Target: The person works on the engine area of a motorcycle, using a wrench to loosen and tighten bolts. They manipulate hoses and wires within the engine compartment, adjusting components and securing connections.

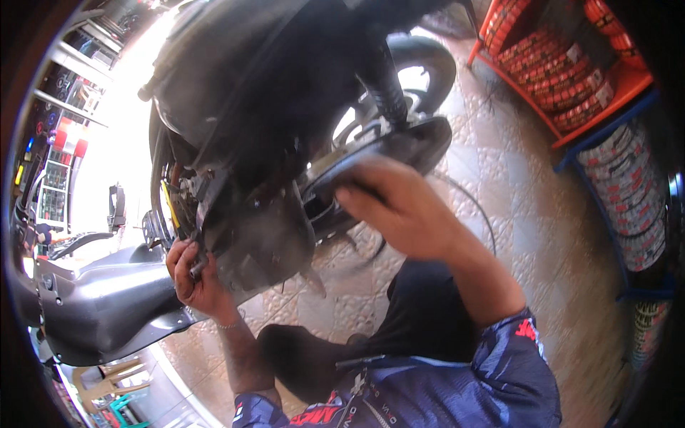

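Observation:
In front of me is a partly stripped black scooter [242, 93], its rear wheel [437, 68] and black shock absorber [385, 85] toward the far right. My left hand [196, 285] is closed at the scooter's lower left, below some exposed cables [171, 203]. Its fingers curl round a small dark piece that I cannot make out. My right hand [399, 207] is smeared by motion beside the long dark engine-side cover [421, 143]. Whether those fingers hold anything does not show. A dusty rounded housing [264, 250] lies between the hands.
A glossy black body panel [114, 299] extends at left. Wrapped tyres fill an orange rack [635, 75] and a blue-framed rack [606, 207] on the right. A thin dark cable [487, 217] curves over the patterned floor tiles [528, 207]. A beige chair [107, 381] stands lower left.

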Demonstrator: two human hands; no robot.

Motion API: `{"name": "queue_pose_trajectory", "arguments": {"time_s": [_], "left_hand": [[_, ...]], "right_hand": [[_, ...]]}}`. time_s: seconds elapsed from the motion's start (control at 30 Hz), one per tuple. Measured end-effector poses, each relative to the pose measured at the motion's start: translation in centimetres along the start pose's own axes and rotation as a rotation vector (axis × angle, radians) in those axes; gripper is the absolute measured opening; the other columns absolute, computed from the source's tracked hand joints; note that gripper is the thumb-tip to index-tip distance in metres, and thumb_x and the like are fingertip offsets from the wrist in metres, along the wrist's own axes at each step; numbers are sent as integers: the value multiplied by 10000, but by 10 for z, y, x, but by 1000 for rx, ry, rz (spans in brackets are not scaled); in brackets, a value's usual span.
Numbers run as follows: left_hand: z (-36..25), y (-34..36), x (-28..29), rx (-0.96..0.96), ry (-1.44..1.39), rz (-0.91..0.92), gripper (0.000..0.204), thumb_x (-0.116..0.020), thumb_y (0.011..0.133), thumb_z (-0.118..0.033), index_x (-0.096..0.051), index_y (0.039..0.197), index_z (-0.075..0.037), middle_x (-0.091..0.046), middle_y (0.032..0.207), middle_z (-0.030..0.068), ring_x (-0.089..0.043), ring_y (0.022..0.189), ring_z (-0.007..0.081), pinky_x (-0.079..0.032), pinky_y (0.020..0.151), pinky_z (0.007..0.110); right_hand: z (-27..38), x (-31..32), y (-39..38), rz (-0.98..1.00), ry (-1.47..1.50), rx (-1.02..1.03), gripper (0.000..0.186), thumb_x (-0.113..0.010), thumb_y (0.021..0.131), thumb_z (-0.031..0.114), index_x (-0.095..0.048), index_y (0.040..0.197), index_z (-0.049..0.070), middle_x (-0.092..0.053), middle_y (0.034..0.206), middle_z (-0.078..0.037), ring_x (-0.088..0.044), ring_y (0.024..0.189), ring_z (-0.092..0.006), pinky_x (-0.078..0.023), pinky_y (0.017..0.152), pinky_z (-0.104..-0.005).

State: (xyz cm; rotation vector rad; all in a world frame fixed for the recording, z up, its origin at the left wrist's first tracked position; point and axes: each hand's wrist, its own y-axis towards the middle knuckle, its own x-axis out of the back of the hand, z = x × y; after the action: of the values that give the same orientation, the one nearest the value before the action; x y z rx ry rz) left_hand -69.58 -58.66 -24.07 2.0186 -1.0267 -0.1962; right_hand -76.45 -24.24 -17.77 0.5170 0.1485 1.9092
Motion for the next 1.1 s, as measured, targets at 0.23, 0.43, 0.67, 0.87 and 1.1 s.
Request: {"name": "queue_pose_trajectory", "arguments": {"time_s": [0.23,0.43,0.67,0.87,1.1], "left_hand": [[-6,1,-6,80,-115,-38,213,-681,914,83,-701,1117,22,-630,1231,131,-621,1134,211,-537,938,319],[-6,6,-8,12,-128,-3,189,-680,951,46,-698,1139,46,-637,1227,131,-654,1046,188,-560,874,290],[-5,6,-7,20,-129,3,199,-667,944,62,-704,1138,44,-643,1223,144,-654,1093,207,-573,907,303],[-1,7,-7,-16,-145,6,215,-679,921,72,-704,1133,44,-641,1203,150,-647,1122,235,-564,975,332],[3,7,-3,-9,-160,23,229,-709,905,65,-707,1132,38,-632,1216,149,-627,1155,249,-512,1064,385]], "right_hand": [[-29,-36,31,-457,-398,289,190,-765,882,194,-746,1019,65,-613,919,-145,-631,862,-353,-537,757,-424],[-40,-52,42,-612,-705,438,96,-725,800,184,-763,824,99,-606,948,-93,-607,999,-291,-497,904,-465],[-47,-58,68,-695,-799,438,99,-651,771,169,-698,746,85,-589,920,-69,-541,959,-279,-405,831,-452],[-42,-57,69,-683,-802,438,85,-659,745,172,-686,735,91,-594,908,-65,-548,947,-285,-394,848,-456],[-30,-64,64,-624,-807,365,84,-696,774,169,-677,741,93,-573,890,-80,-548,944,-300,-411,854,-470]]}}
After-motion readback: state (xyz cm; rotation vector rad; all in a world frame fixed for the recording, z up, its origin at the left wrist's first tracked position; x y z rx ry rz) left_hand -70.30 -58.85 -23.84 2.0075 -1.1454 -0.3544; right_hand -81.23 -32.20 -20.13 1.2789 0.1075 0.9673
